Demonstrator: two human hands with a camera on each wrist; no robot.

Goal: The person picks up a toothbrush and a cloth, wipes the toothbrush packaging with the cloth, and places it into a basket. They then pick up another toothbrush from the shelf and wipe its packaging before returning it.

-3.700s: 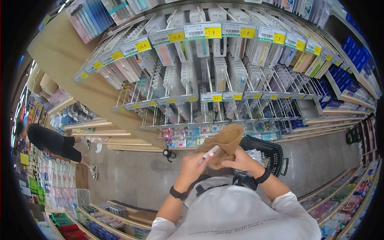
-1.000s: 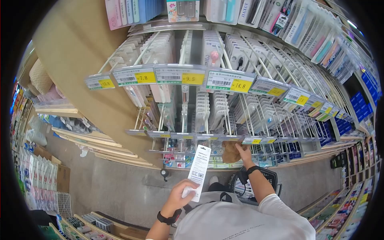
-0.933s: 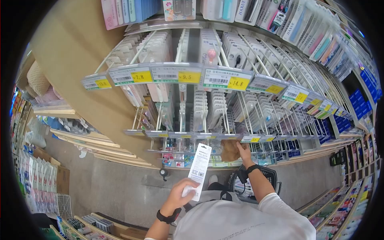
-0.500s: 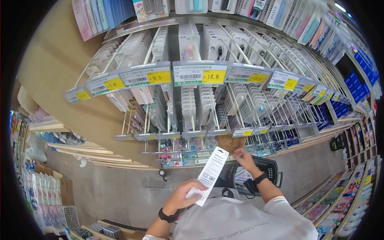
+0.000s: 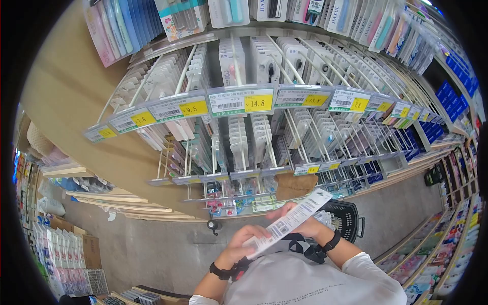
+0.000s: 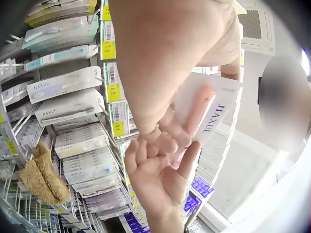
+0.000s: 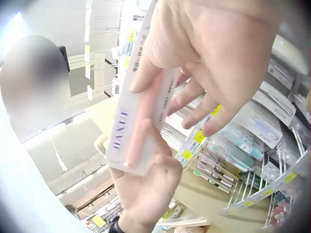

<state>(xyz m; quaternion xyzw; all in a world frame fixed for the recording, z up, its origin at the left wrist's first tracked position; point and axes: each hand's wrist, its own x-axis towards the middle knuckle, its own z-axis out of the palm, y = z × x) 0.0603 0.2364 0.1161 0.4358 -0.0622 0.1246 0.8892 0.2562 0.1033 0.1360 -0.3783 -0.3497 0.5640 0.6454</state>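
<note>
A white toothbrush pack [image 5: 290, 223] marked JIAXUE slants up to the right before the body, its printed back facing the head camera. My left hand [image 5: 246, 244] grips its lower end. A pink brush handle [image 7: 144, 114] shows through the front in the right wrist view. Beneath the upper half lies my right hand [image 5: 300, 226], its thumb on the pack's front and its loosely bent fingers stretching past the edge. In the left wrist view, the right hand [image 6: 158, 187] overlaps the left hand's fingertips. A fluffy brown cloth [image 5: 295, 187] hangs on the lower rack, away from both hands.
Hook racks with priced label strips [image 5: 244, 102] and rows of hanging toothbrush packs stand ahead. A black shopping basket [image 5: 351, 221] sits on the floor at the right. Cartons [image 5: 91, 249] and bagged goods [image 5: 63, 249] stand at the left; more shelves run along the right.
My right hand has let go of the brown cloth, left it on the rack and moved back to the pack. My left hand has tilted the pack further right.
</note>
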